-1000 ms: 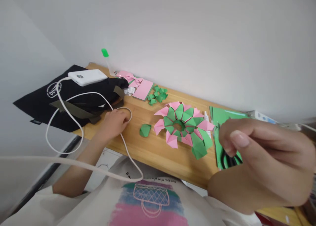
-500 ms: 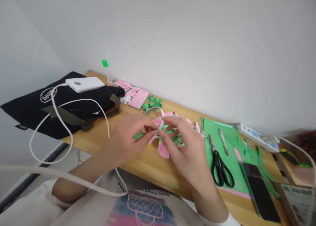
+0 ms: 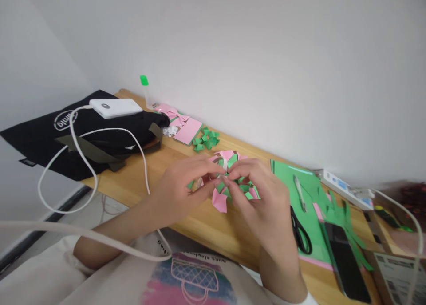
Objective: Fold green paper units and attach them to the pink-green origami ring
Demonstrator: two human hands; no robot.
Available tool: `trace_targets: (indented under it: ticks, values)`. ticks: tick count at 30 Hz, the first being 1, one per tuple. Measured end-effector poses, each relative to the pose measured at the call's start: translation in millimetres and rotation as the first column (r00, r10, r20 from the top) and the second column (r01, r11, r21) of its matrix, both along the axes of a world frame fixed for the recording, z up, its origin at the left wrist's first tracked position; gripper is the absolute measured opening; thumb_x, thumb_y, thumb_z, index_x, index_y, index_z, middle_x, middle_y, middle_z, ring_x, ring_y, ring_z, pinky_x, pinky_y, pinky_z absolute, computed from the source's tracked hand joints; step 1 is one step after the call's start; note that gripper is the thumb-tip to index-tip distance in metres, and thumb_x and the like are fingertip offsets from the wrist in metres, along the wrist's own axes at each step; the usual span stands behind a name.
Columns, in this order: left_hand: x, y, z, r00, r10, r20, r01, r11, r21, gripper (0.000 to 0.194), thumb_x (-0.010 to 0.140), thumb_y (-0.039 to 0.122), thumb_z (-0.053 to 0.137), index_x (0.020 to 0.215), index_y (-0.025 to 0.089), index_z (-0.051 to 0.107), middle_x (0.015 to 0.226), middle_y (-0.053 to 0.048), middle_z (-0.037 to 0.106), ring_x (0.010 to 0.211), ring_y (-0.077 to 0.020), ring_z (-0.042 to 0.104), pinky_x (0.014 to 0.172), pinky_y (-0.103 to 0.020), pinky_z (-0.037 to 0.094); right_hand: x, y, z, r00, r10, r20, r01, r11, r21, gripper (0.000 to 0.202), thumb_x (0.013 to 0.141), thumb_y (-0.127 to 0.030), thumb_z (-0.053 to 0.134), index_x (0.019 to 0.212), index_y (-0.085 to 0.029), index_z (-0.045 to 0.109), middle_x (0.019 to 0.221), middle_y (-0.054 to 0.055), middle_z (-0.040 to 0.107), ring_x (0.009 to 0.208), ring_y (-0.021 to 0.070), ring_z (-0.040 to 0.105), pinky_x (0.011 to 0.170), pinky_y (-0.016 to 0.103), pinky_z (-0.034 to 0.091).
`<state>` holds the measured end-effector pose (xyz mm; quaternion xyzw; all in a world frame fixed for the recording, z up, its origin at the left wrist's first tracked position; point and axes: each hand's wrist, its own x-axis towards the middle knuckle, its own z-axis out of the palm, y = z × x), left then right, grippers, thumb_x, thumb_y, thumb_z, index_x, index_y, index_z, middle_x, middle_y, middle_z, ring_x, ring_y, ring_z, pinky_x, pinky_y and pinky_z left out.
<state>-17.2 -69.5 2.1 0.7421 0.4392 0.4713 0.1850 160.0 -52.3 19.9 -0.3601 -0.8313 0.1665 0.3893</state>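
Observation:
A thin white band point(image 3: 225, 164), bent into a curve, is pinched between my two hands over the desk. My left hand point(image 3: 188, 186) grips it from the left with thumb and forefinger. From the right, my right hand point(image 3: 261, 192) pinches it too, and the fingertips of both hands nearly meet. Pink and green folded paper pieces lie under and behind the fingers, among them a pink piece point(image 3: 219, 201). Part of the band is hidden by my fingers.
Green folded pieces point(image 3: 206, 139) and a pink sheet point(image 3: 188, 130) lie farther back. A black bag point(image 3: 100, 140) bears a white power bank point(image 3: 116, 108). At the right are green paper point(image 3: 286, 176), black scissors point(image 3: 301, 234), a phone point(image 3: 346, 260) and a power strip point(image 3: 346, 188).
The band's loop looks smaller and has shifted right between my fingers. Both hands moved slightly right, and my right hand now covers part of the scissors.

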Motion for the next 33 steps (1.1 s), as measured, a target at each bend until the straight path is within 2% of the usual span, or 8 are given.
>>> trace_targets:
  ticks: [10, 16, 19, 22, 24, 26, 29, 33]
  values:
    - [-2, 5, -3.2, 0.86, -0.069, 0.506, 0.29, 0.881, -0.373, 0.011, 0.082, 0.023, 0.072, 0.091, 0.017, 0.07, 0.079, -0.001, 0.069, 0.071, -0.0123, 0.063, 0.062, -0.021, 0.052, 5, -2, 0.1, 0.996, -0.077, -0.044, 0.076, 0.997, -0.033, 0.03, 0.088, -0.017, 0.062, 0.116, -0.028, 0.056, 0.099, 0.001, 0.067, 0.076, 0.0128, 0.063, 0.063, 0.026, 0.054]
    - [-2, 5, 0.5, 0.798, -0.075, 0.598, 0.373, 0.841, -0.392, 0.009, 0.081, 0.022, 0.072, 0.089, 0.019, 0.071, 0.079, 0.0, 0.069, 0.071, -0.0116, 0.065, 0.063, -0.021, 0.054, 8, -3, 9.1, 0.999, -0.017, -0.038, 0.009, 0.978, -0.206, 0.018, 0.09, -0.019, 0.058, 0.106, -0.026, 0.065, 0.094, 0.0, 0.071, 0.074, 0.011, 0.063, 0.062, 0.024, 0.052]
    - [-4, 6, 0.9, 0.812, -0.014, 0.583, 0.331, 0.834, -0.442, 0.014, 0.077, 0.027, 0.076, 0.087, 0.019, 0.069, 0.08, 0.0, 0.07, 0.07, -0.0136, 0.067, 0.061, -0.022, 0.055, 31, -4, 18.1, 0.978, -0.199, -0.062, 0.186, 0.967, -0.172, 0.012, 0.089, -0.025, 0.061, 0.098, -0.026, 0.068, 0.095, 0.001, 0.073, 0.081, 0.0144, 0.066, 0.072, 0.028, 0.052]
    - [-11, 7, -1.4, 0.83, -0.02, 0.558, 0.339, 0.812, -0.475, 0.02, 0.076, 0.029, 0.077, 0.091, 0.02, 0.068, 0.08, 0.0, 0.071, 0.065, -0.0138, 0.067, 0.055, -0.022, 0.054, 77, -3, 15.4, 0.78, -0.615, 0.116, 0.626, 0.761, -0.17, 0.019, 0.089, -0.039, 0.059, 0.098, -0.025, 0.069, 0.094, 0.005, 0.074, 0.082, 0.0204, 0.067, 0.069, 0.032, 0.05]
    - [-15, 9, -3.6, 0.834, -0.038, 0.55, 0.358, 0.795, -0.489, 0.022, 0.074, 0.026, 0.078, 0.094, 0.022, 0.069, 0.09, -0.002, 0.072, 0.064, -0.0132, 0.068, 0.053, -0.022, 0.053, 113, -6, 0.5, 0.5, -0.62, 0.605, 0.841, 0.513, -0.171, 0.018, 0.087, -0.035, 0.058, 0.087, -0.022, 0.07, 0.086, 0.008, 0.073, 0.081, 0.0248, 0.067, 0.067, 0.035, 0.046]
    - [-19, 10, -5.9, 0.84, -0.055, 0.54, 0.369, 0.787, -0.494, 0.024, 0.073, 0.024, 0.079, 0.095, 0.023, 0.07, 0.108, -0.004, 0.071, 0.066, -0.0138, 0.069, 0.053, -0.022, 0.054, 142, -12, -24.0, 0.382, -0.554, 0.74, 0.909, 0.369, -0.194, 0.014, 0.077, -0.023, 0.066, 0.064, -0.018, 0.067, 0.067, 0.012, 0.068, 0.07, 0.0291, 0.066, 0.06, 0.036, 0.042]
    - [-19, 12, -8.1, 0.839, -0.101, 0.535, 0.392, 0.794, -0.465, 0.026, 0.071, 0.025, 0.081, 0.095, 0.026, 0.072, 0.119, -0.004, 0.068, 0.066, -0.0139, 0.07, 0.053, -0.022, 0.054, 165, -24, -66.9, 0.35, -0.479, 0.805, 0.933, 0.249, -0.258, 0.023, 0.073, -0.019, 0.073, 0.054, -0.015, 0.061, 0.06, 0.01, 0.063, 0.07, 0.0267, 0.065, 0.061, 0.035, 0.045]
    - [-14, 8, -3.9, 0.835, -0.085, 0.543, 0.397, 0.778, -0.488, 0.024, 0.07, 0.021, 0.081, 0.091, 0.026, 0.072, 0.104, -0.001, 0.071, 0.063, -0.0121, 0.069, 0.055, -0.021, 0.054, 173, -33, -105.1, 0.393, -0.51, 0.765, 0.919, 0.182, -0.351, 0.024, 0.092, -0.036, 0.061, 0.105, -0.016, 0.064, 0.105, 0.006, 0.066, 0.091, 0.0171, 0.065, 0.081, 0.036, 0.055]
